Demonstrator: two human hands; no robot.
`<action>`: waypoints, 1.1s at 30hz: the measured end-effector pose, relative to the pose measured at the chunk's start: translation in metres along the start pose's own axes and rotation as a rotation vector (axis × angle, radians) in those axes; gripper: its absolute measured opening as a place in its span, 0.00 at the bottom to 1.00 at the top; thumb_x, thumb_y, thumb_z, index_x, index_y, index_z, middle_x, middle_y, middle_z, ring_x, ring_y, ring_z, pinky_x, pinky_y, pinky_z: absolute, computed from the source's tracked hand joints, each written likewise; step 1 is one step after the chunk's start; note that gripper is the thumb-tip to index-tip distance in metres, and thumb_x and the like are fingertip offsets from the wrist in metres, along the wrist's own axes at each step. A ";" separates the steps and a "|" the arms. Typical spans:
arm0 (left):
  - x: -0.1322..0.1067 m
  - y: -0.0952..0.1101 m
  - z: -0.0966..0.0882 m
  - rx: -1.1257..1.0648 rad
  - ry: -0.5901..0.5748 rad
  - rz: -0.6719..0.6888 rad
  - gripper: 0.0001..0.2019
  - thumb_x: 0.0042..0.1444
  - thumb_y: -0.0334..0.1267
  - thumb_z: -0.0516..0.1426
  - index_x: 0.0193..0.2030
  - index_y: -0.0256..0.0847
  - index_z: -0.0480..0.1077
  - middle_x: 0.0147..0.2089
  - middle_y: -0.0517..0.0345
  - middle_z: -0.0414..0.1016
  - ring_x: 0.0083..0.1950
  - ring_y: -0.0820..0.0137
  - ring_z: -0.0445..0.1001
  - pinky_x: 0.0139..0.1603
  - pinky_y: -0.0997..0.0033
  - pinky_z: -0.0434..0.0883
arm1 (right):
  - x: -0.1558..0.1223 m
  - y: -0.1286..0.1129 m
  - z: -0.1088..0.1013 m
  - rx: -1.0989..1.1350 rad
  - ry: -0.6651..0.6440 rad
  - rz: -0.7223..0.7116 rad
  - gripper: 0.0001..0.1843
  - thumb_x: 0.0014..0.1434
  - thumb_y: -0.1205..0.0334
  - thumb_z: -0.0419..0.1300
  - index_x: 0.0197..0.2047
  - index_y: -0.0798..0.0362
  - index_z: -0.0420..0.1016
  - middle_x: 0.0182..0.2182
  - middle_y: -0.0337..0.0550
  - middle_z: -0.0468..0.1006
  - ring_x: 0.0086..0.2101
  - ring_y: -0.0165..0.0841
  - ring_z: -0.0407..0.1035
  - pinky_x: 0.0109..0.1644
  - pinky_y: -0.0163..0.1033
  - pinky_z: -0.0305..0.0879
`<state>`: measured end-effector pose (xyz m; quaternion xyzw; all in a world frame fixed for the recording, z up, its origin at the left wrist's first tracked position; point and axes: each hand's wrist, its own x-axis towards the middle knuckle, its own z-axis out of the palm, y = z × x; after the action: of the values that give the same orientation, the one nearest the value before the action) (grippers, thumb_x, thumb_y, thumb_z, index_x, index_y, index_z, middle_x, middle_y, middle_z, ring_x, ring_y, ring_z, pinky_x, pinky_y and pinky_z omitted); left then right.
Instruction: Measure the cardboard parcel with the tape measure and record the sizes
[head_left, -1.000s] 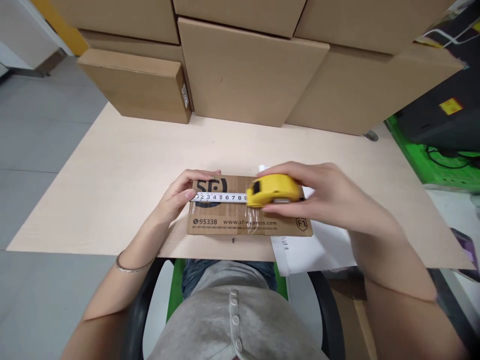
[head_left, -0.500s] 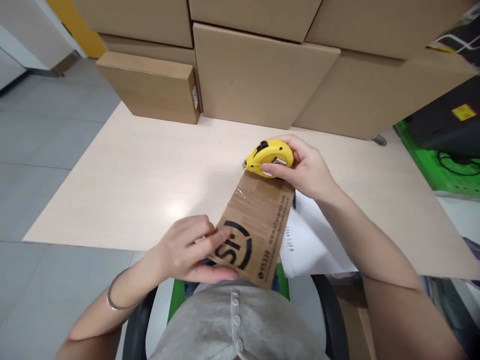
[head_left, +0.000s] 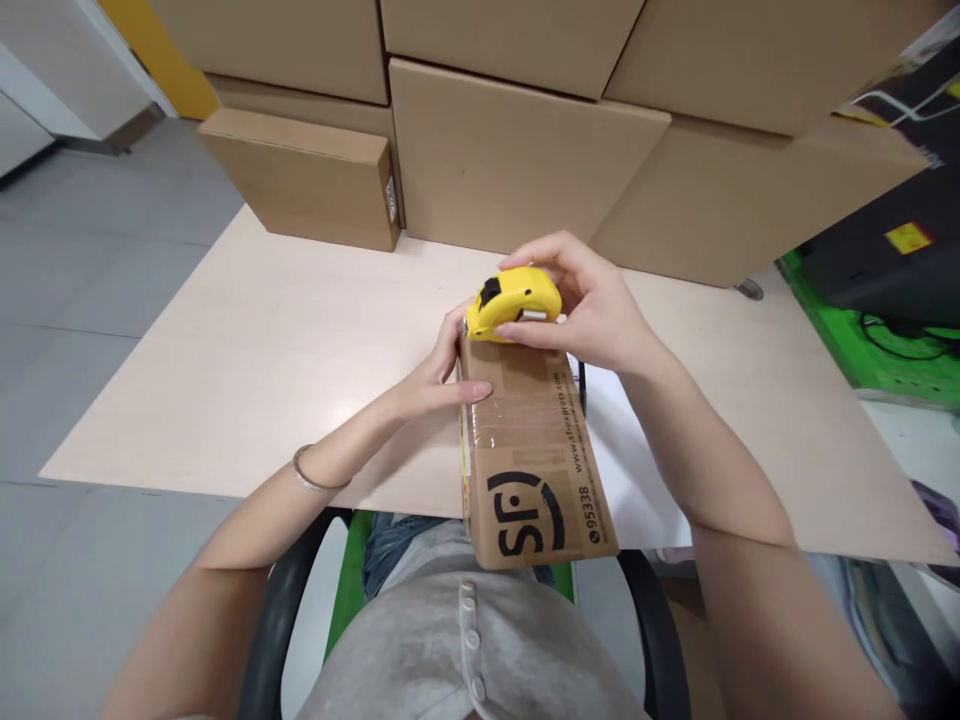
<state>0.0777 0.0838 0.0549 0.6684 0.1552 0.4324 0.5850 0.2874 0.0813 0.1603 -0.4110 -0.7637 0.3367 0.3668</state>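
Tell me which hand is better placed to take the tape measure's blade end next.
Left, most likely: the left hand is beside the mouth of the yellow tape measure, its thumb on the cardboard box. The right hand is occupied gripping the tape measure's case.

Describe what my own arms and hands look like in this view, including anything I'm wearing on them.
Your left hand and right hand are both without gloves. A thin, rounded, silver-coloured bangle circles the left wrist; none shows on the right. No sleeves cover the forearms, and no markings can be made out.
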 end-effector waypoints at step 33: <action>0.017 -0.011 -0.001 -0.092 0.067 -0.073 0.11 0.64 0.51 0.59 0.47 0.51 0.77 0.59 0.56 0.78 0.69 0.54 0.71 0.69 0.45 0.68 | -0.085 0.016 -0.077 -0.155 0.032 0.175 0.22 0.56 0.57 0.75 0.55 0.36 0.83 0.52 0.38 0.85 0.48 0.44 0.82 0.55 0.49 0.81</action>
<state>0.0904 0.0992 0.0517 0.6199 0.1792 0.4396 0.6248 0.3910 0.0303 0.1622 -0.5084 -0.7428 0.3007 0.3153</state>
